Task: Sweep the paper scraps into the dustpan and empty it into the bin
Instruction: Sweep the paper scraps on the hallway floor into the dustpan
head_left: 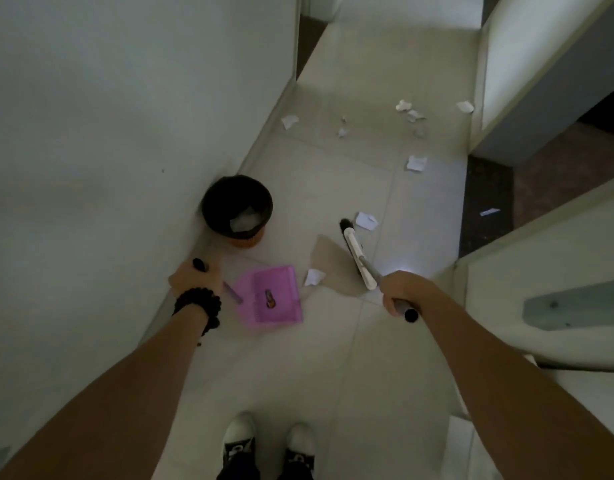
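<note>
A pink dustpan rests on the tiled floor, its long handle gripped by my left hand. My right hand grips the top of a broom handle; the broom head touches the floor to the right of the dustpan. One paper scrap lies just off the dustpan's right corner, another beside the broom head. Several more scraps are scattered farther down the corridor. A black-lined bin stands against the left wall, with white paper inside.
A white wall runs along the left. Door frames and a dark threshold with a small scrap lie on the right. My two shoes are at the bottom of the view.
</note>
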Action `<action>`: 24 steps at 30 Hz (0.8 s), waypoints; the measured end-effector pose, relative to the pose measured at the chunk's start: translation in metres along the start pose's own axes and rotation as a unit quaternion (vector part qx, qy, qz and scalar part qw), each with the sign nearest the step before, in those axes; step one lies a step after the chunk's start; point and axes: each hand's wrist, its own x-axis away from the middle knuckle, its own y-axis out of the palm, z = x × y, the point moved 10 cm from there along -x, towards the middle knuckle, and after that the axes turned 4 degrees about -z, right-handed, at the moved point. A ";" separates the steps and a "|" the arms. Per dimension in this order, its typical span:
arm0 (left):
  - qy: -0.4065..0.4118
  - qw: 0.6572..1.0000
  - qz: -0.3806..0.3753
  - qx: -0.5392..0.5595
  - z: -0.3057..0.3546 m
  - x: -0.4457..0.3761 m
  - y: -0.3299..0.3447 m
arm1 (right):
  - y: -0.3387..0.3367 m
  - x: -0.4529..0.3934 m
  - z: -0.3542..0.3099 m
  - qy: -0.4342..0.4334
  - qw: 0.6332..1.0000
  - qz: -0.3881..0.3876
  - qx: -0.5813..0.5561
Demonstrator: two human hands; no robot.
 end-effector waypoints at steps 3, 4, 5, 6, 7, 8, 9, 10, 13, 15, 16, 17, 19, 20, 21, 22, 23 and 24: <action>-0.014 1.000 -0.007 0.001 -0.007 0.010 0.021 | 0.002 -0.003 -0.005 -0.017 0.999 -0.012 0.031; -0.016 1.000 -0.011 0.003 -0.005 0.013 0.026 | 0.005 -0.003 -0.006 -0.027 0.998 -0.014 0.051; -0.020 1.000 -0.019 -0.002 -0.005 0.013 0.030 | 0.011 -0.004 -0.005 -0.025 0.998 -0.015 0.051; -0.025 0.999 -0.027 -0.009 -0.005 0.012 0.033 | 0.019 -0.005 -0.005 -0.028 0.998 -0.022 0.058; -0.034 0.999 -0.035 -0.013 -0.008 0.011 0.035 | 0.030 -0.005 -0.010 -0.037 0.997 -0.030 0.068; -0.042 0.998 -0.040 -0.016 -0.009 0.008 0.036 | 0.044 -0.003 -0.016 -0.042 0.996 -0.041 0.073; -0.047 0.998 -0.041 -0.009 -0.011 0.007 0.036 | 0.059 -0.001 -0.021 -0.050 0.994 -0.052 0.085; -0.053 0.998 -0.043 0.003 -0.013 0.007 0.036 | 0.073 0.001 -0.028 -0.063 0.991 -0.057 0.103; -0.062 0.997 -0.046 0.018 -0.022 0.006 0.039 | 0.104 0.002 -0.040 -0.066 0.984 -0.073 0.151; -0.061 0.996 -0.053 0.034 -0.026 0.010 0.041 | 0.110 0.007 -0.045 -0.062 0.984 -0.085 0.144; -0.056 0.997 -0.051 0.028 -0.026 0.011 0.041 | 0.110 0.009 -0.047 -0.063 0.986 -0.092 0.122; -0.049 0.997 -0.055 0.010 -0.025 0.011 0.042 | 0.108 0.009 -0.048 -0.062 0.990 -0.091 0.087; -0.042 0.996 -0.075 -0.025 -0.021 0.012 0.048 | 0.106 0.008 -0.049 -0.051 0.993 -0.099 0.026; -0.039 0.995 -0.083 -0.028 -0.019 0.012 0.051 | 0.105 0.009 -0.052 -0.049 0.993 -0.105 0.005; -0.036 0.995 -0.091 -0.030 -0.015 0.014 0.055 | 0.103 0.010 -0.053 -0.044 0.993 -0.108 -0.023; -0.032 0.994 -0.095 -0.038 -0.012 0.014 0.057 | 0.099 0.014 -0.055 -0.033 0.991 -0.114 -0.062; -0.028 0.993 -0.099 -0.050 -0.009 0.016 0.059 | 0.094 0.018 -0.057 -0.027 0.988 -0.120 -0.093; -0.024 0.992 -0.104 -0.062 -0.007 0.017 0.060 | 0.087 0.023 -0.059 -0.021 0.985 -0.125 -0.119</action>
